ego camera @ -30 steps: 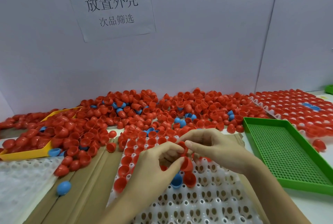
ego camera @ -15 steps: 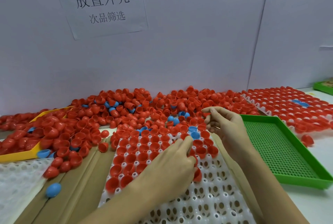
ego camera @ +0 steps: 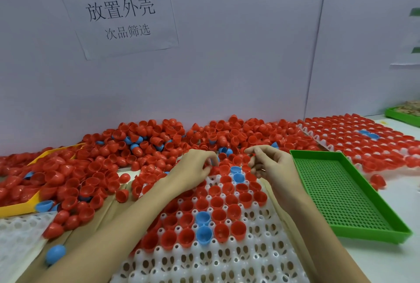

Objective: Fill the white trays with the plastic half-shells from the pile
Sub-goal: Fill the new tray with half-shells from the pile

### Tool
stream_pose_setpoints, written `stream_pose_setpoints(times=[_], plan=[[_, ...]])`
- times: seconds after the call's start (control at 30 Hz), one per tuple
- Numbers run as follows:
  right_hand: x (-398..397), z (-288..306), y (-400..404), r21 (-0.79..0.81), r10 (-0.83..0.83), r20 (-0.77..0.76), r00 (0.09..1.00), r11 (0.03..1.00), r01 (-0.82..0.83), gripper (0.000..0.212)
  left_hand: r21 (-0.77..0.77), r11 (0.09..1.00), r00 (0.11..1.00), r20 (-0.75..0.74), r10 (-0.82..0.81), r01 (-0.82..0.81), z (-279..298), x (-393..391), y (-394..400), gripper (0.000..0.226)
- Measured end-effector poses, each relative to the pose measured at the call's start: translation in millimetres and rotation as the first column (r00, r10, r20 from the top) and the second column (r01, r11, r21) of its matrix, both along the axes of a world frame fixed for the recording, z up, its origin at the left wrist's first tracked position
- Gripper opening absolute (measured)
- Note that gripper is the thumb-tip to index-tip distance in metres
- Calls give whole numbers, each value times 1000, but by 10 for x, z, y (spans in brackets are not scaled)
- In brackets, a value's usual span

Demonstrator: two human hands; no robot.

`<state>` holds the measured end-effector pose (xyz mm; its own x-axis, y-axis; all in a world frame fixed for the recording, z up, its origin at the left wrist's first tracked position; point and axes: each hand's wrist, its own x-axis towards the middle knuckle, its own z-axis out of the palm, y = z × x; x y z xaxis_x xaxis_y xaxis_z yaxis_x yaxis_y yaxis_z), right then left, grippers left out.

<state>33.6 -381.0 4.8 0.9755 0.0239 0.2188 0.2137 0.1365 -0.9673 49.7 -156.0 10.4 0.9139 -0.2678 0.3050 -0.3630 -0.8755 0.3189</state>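
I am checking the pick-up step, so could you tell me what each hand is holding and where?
It cannot be told. The left hand and the right hand both curl their fingers over the shells at the pile's edge, but any grip is hidden.

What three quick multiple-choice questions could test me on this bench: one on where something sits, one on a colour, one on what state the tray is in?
1. The green tray lies where?
A. right of the white tray
B. on the pile
C. left of the yellow tray

2. Most half-shells in the pile are:
A. blue
B. red
C. white

3. The white tray in front is:
A. full
B. empty
C. partly filled

Answers:
1 A: it sits beside the right hand.
2 B: only a few are blue.
3 C: near cups are bare.
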Motion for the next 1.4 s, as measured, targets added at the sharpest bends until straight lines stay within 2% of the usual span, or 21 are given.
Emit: stream_pose_setpoints(times=[0.2, 0.5, 0.63, 0.9, 1.07, 1.3, 1.4], plan=[[-8, 3, -3, -12, 7, 0, 1000, 1000, -7, 25, -219, 975, 981, 178, 79, -39, 54, -27, 77, 26], [0, -5, -5, -13, 2, 4, 1000, 1000, -2, 24, -236, 968, 996, 25, -83, 87, 217, -184, 145, 29], [6, -7, -12, -9, 4, 10, 1000, 1000, -4, 24, -84, 983, 986, 52, -157, 161, 184, -199, 103, 29], [3, -20, -6, -13, 5, 0, 1000, 1000, -5, 24, 114, 988, 991, 70, -111, 102, 89, -113, -12, 23], [0, -22, -18, -10, 8, 4, 1000, 1000, -8, 24, 71, 997, 995, 95, -37, 30, 103, -16, 20, 24], [5, -17, -11, -9, 11, -3, 1000, 1000, -11, 25, 122, 985, 988, -107, -109, 122, 88, -88, 25, 28], [3, -20, -16, -5, 11, -1, 1000, 1000, -11, 25, 125, 984, 989, -85, -118, 128, 5, -130, 59, 23]])
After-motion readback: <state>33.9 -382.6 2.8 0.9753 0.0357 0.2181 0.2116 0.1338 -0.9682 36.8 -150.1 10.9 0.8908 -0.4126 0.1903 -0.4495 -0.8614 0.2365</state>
